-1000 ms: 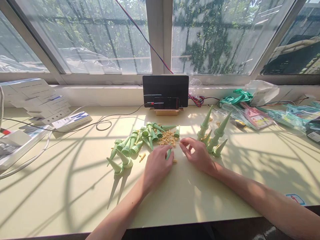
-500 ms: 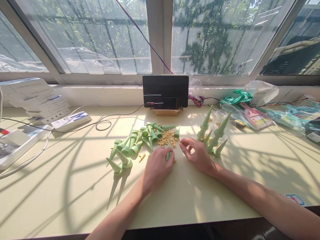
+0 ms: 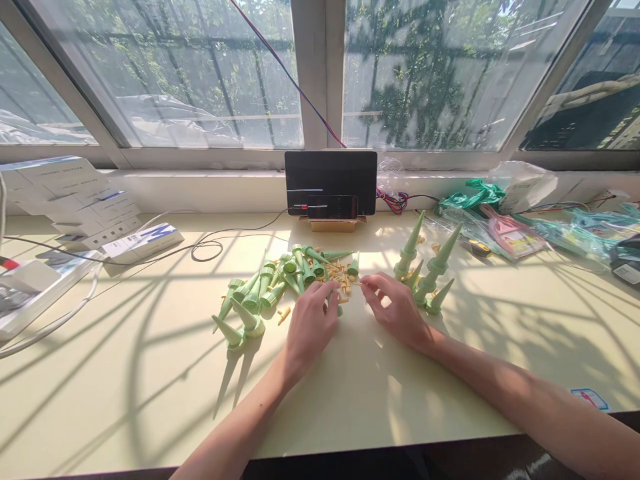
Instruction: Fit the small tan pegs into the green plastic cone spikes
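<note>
On a pale yellow table [image 3: 125, 373] lies a heap of green plastic cones [image 3: 265, 290] and, beside it, a scatter of small tan plugs [image 3: 340, 272]. My left hand [image 3: 310, 327] is closed around one green cone [image 3: 334, 300], held upright at the near edge of the plugs. My right hand [image 3: 397, 308] pinches a small tan plug [image 3: 361, 284] between thumb and forefinger, just right of the left hand. Right of my right hand, several taller green spikes [image 3: 430, 273] stand upright.
A dark tablet with a phone on a stand [image 3: 331, 190] is at the back by the window. Boxes and cables [image 3: 100, 233] lie at the left. Plastic bags and packets [image 3: 520, 227] lie at the right. A sticker [image 3: 590, 398] sits near the front right edge.
My left hand has lifted its green cone and moved it away from me toward the plugs. My right hand has shifted slightly up, still pinching the plug.
</note>
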Action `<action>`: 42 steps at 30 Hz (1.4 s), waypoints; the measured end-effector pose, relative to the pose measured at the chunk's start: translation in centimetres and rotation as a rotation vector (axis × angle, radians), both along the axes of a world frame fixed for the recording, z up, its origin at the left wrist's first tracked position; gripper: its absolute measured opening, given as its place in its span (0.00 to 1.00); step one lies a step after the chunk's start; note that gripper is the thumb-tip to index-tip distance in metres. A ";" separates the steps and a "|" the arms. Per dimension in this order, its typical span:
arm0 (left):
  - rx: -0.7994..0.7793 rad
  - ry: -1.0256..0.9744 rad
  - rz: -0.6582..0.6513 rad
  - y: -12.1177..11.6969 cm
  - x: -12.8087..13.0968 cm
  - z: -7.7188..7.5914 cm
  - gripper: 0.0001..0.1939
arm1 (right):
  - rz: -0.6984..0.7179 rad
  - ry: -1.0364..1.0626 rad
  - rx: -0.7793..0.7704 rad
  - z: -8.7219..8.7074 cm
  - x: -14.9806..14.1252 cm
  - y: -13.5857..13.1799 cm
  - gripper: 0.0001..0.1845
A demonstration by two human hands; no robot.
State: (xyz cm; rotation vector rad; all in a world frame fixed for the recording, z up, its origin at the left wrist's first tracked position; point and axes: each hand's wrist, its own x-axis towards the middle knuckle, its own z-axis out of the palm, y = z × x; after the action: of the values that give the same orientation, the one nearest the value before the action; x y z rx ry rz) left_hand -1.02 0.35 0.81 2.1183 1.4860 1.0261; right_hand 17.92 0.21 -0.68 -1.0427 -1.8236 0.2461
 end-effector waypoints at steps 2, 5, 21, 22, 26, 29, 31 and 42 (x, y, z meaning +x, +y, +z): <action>0.010 -0.023 0.001 0.1 -0.1 0.0 0.12 | 0.010 -0.004 0.002 0.0 0.0 0.0 0.07; 0.017 -0.055 -0.006 0.2 -0.1 -0.1 0.12 | 0.026 -0.013 0.000 -0.1 0.0 0.0 0.07; 0.075 -0.101 -0.055 0.2 0.0 -0.2 0.13 | 0.126 -0.058 0.021 0.1 -0.2 -0.4 0.07; 0.074 -0.097 -0.055 0.2 0.0 -0.2 0.13 | 0.130 -0.059 0.023 0.1 -0.2 -0.4 0.07; 0.063 -0.083 -0.050 0.1 0.0 -0.1 0.13 | 0.143 -0.066 0.021 0.2 -0.2 -0.4 0.07; 0.067 -0.084 -0.050 0.1 0.0 -0.1 0.13 | 0.148 -0.066 0.028 0.2 -0.2 -0.4 0.07; 0.071 -0.083 -0.050 0.1 0.0 -0.2 0.13 | 0.150 -0.070 0.033 0.2 -0.2 -0.5 0.07; 0.043 -0.125 -0.095 0.0 0.2 0.2 0.15 | 0.149 -0.073 0.028 -0.1 -0.2 -0.4 0.07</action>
State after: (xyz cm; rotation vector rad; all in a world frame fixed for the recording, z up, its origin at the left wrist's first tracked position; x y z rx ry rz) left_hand -0.81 0.32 0.97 2.0907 1.3038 1.1416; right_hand 17.73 -0.17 -0.75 -0.9074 -1.9681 0.2745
